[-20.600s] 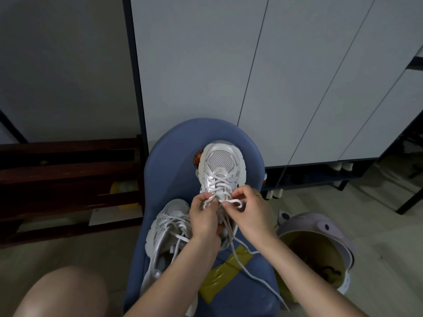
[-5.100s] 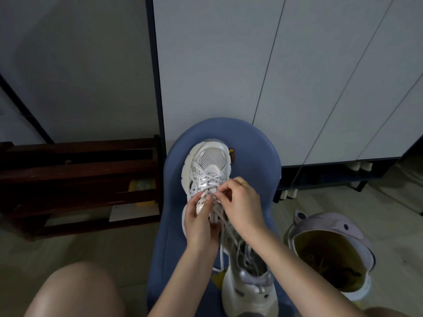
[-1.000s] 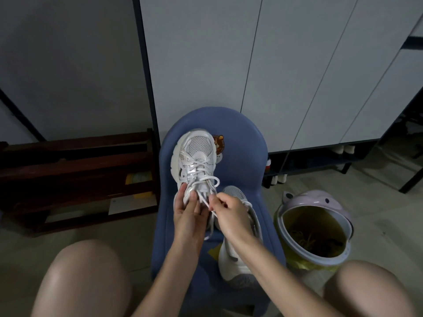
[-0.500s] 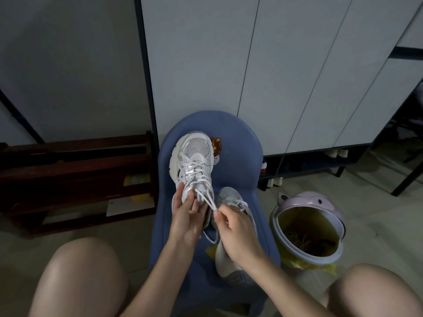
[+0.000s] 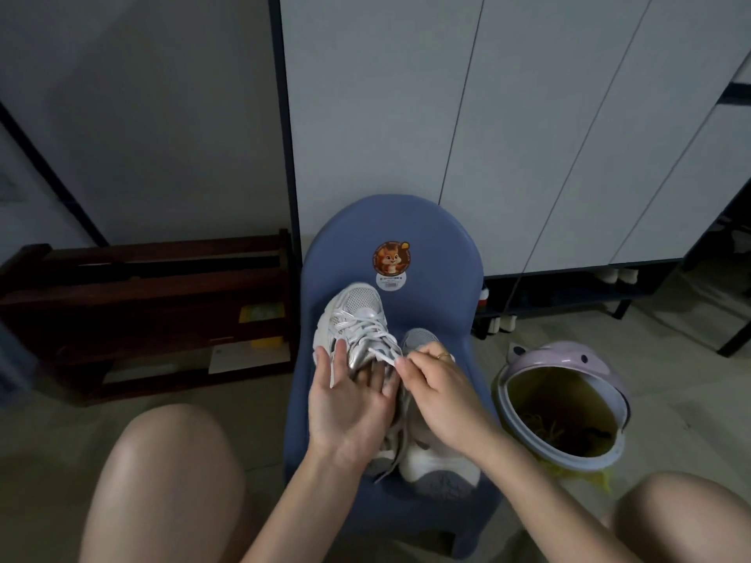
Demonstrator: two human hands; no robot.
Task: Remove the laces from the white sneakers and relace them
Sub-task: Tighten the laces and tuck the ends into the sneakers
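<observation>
Two white sneakers lie side by side on a small blue chair (image 5: 430, 253), toes pointing away from me. The left sneaker (image 5: 353, 319) has white laces crossed up its front. My left hand (image 5: 349, 404) rests palm-up against its tongue and collar, fingers spread, holding the shoe. My right hand (image 5: 439, 388) pinches a loop of the white lace (image 5: 380, 353) near the top eyelets of that shoe. The right sneaker (image 5: 430, 465) lies mostly under my right hand, with its toe and heel showing.
A pink-rimmed waste bin (image 5: 569, 404) with a yellow liner stands on the floor to the right of the chair. A dark wooden rack (image 5: 142, 302) stands to the left. White cabinet doors (image 5: 487, 115) rise behind the chair. My bare knees frame the bottom of the view.
The left sneaker has come down from tilted-up to lying lower on the seat. My left hand has opened wider under its collar. My right hand still pinches the lace.
</observation>
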